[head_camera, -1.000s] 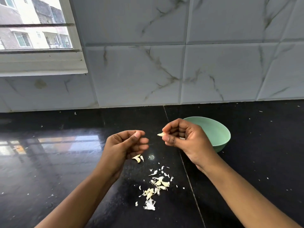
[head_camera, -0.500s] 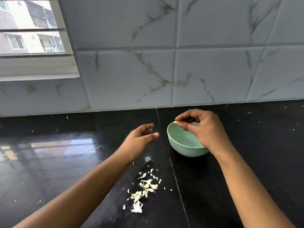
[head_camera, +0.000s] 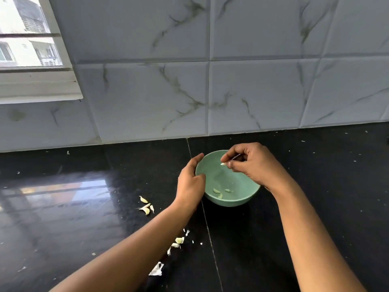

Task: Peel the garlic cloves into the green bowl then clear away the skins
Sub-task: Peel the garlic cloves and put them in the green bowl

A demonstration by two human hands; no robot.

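Observation:
The green bowl (head_camera: 227,180) sits on the black counter, with a few peeled cloves (head_camera: 217,191) lying in its bottom. My right hand (head_camera: 250,165) hovers over the bowl and pinches a pale garlic clove (head_camera: 223,163) between thumb and fingertips. My left hand (head_camera: 190,182) grips the bowl's left rim, thumb on the inside edge. Unpeeled garlic cloves (head_camera: 145,206) lie on the counter left of my left wrist. Loose skins (head_camera: 177,242) are scattered beneath my left forearm, which hides part of them.
The black polished counter (head_camera: 63,207) runs back to a marble-tiled wall (head_camera: 210,91). A window (head_camera: 27,49) with a white sill is at the upper left. Tiny skin flecks dot the counter at right (head_camera: 336,157).
My left hand moved right and took hold of the bowl's rim. My right hand carried the clove from the rim to over the bowl's inside. The view shifted down and closer.

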